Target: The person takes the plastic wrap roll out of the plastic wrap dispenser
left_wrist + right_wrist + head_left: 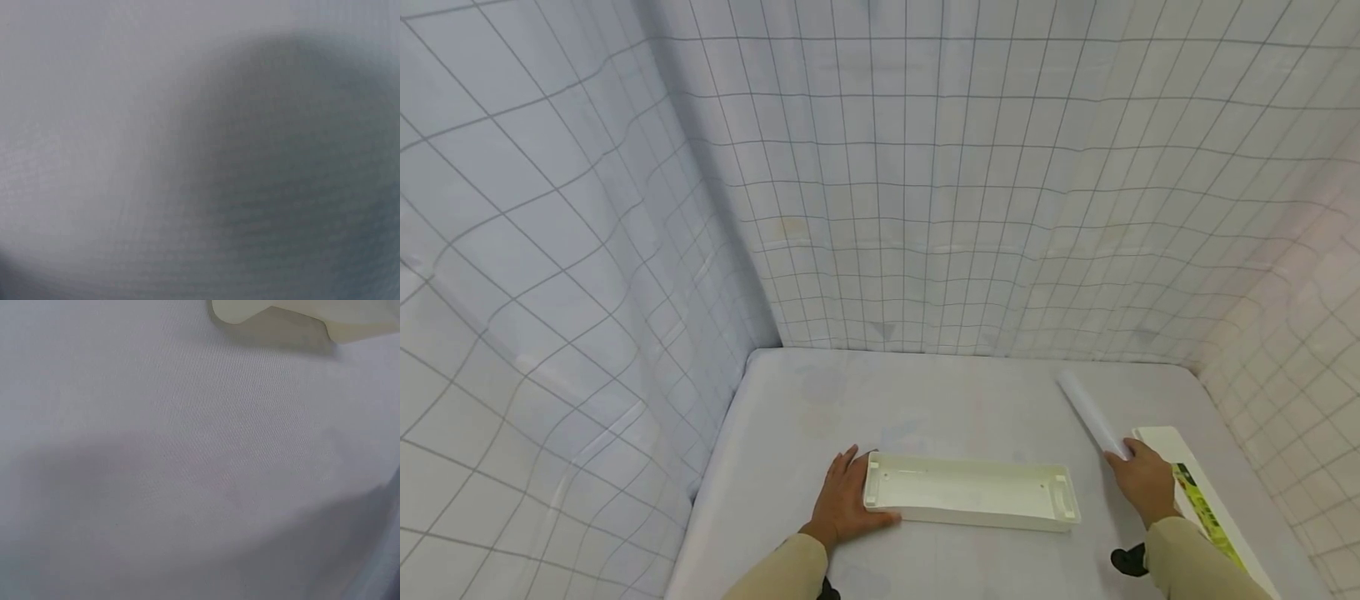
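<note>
My left hand [847, 500] holds the left end of a long, shallow, off-white plastic box [970, 492], open side up. Its thumb lies along the near wall and its fingers are at the far left corner. My right hand [1142, 481] grips the near end of a slim, whitish roll [1092, 414], like a roll of cling film, which points away to the far left. Beside that hand lies a long white lid-like piece [1206, 500] with a yellow-green label, partly hidden by the hand and sleeve. The left wrist view is blurred and dark.
A white cloth-covered table [880, 396] lies under everything. Grid-patterned cloth walls [925, 208] enclose it at the back and both sides. In the right wrist view, a cream plastic edge [281, 315] shows at the top over white cloth.
</note>
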The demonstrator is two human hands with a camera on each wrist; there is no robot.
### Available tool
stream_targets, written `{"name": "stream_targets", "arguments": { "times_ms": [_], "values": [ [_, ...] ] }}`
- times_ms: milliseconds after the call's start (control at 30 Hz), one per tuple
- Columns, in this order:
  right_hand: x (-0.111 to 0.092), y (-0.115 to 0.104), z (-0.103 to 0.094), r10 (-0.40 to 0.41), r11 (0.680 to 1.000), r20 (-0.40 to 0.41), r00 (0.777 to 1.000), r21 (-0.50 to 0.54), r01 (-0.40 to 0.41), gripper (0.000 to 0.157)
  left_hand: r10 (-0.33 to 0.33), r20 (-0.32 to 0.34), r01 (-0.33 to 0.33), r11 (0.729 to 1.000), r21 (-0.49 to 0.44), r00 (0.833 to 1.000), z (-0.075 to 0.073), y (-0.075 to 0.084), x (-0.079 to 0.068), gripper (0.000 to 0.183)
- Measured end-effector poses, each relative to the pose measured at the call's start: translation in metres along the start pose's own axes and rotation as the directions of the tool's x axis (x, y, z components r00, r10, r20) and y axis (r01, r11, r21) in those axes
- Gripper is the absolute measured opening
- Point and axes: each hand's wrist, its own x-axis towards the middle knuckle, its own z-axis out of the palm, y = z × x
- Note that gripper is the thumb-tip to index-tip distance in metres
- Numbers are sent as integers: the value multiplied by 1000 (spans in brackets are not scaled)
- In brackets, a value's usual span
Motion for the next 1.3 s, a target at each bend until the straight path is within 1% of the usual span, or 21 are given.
{"name": "stream_targets", "arguments": {
  "times_ms": [200, 433, 567, 700, 867, 967, 1167, 1300],
  "values": [
    [2, 6, 5, 6, 1000, -3, 1000, -1, -6, 65, 1, 4, -1, 1000, -3, 1000, 0, 3, 0, 110],
    [3, 13, 11, -9, 1000, -12, 1000, 6, 9, 63, 3, -5, -3, 1000, 11, 1000, 1, 4, 0, 110],
    [2, 11, 10, 3, 1000, -1, 1000, 10, -3, 65, -3, 0, 3, 1000, 10, 1000, 1, 5, -1, 111],
    [0, 8, 9, -5, 1000, 11, 1000, 9, 5, 68, -12, 10, 12, 1000, 4, 1000, 1, 4, -1, 113],
    [-2, 3, 8, -11, 1000, 45, 999, -5, 11, 70, -13, 14, 13, 1000, 1, 1000, 0, 4, -3, 114],
    [-4, 1, 8, -29, 999, 43, 999, -19, 30, 70, -6, 19, 6, 1000, -5, 1000, -1, 4, -4, 114],
    [-3, -4, 8, -69, 997, 13, 998, -45, 69, 70, 8, 49, -5, 998, -61, 999, -5, -1, -2, 114],
    [-1, -8, 5, -106, 991, 11, 994, -82, 107, 73, 29, 92, -24, 998, -54, 995, -11, -7, 0, 118]
  ]
}}
